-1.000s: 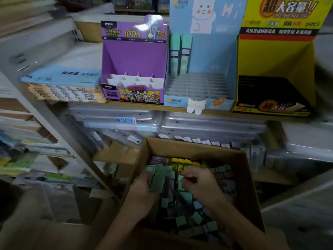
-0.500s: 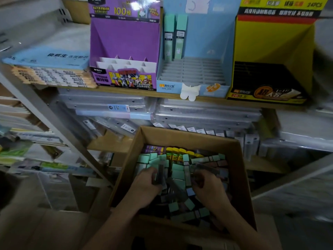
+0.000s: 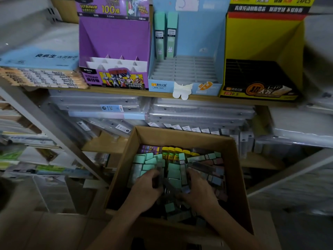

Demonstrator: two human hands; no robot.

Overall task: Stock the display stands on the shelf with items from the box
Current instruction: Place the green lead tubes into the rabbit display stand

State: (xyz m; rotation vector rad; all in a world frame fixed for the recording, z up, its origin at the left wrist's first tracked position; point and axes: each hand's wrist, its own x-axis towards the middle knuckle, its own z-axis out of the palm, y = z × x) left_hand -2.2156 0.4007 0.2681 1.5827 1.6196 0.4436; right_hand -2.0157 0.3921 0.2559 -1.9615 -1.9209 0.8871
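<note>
A cardboard box (image 3: pixel 232 170) sits below the shelf, full of small lead cases in mint green, yellow, purple and dark tones. Both hands are down inside it. My left hand (image 3: pixel 146 190) curls around dark slim cases (image 3: pixel 158 175) at the box's middle. My right hand (image 3: pixel 200 192) rests on the pile beside it, fingers bent into the cases. On the shelf above stand three display stands: purple (image 3: pixel 113 44), blue (image 3: pixel 187 69) and yellow (image 3: pixel 261 51). The blue one has two mint green cases (image 3: pixel 165 35) upright in its back row.
A stack of flat packs (image 3: pixel 39 69) lies left of the purple stand. Clear plastic folders (image 3: pixel 180 112) fill the level under the shelf board (image 3: pixel 198 97). A slanted metal upright (image 3: pixel 54 130) runs down the left side.
The view has tilted down and closer to the box. Both hands have shifted slightly toward me within the pile, still sorting cases; the left fingers now close on dark cases.
</note>
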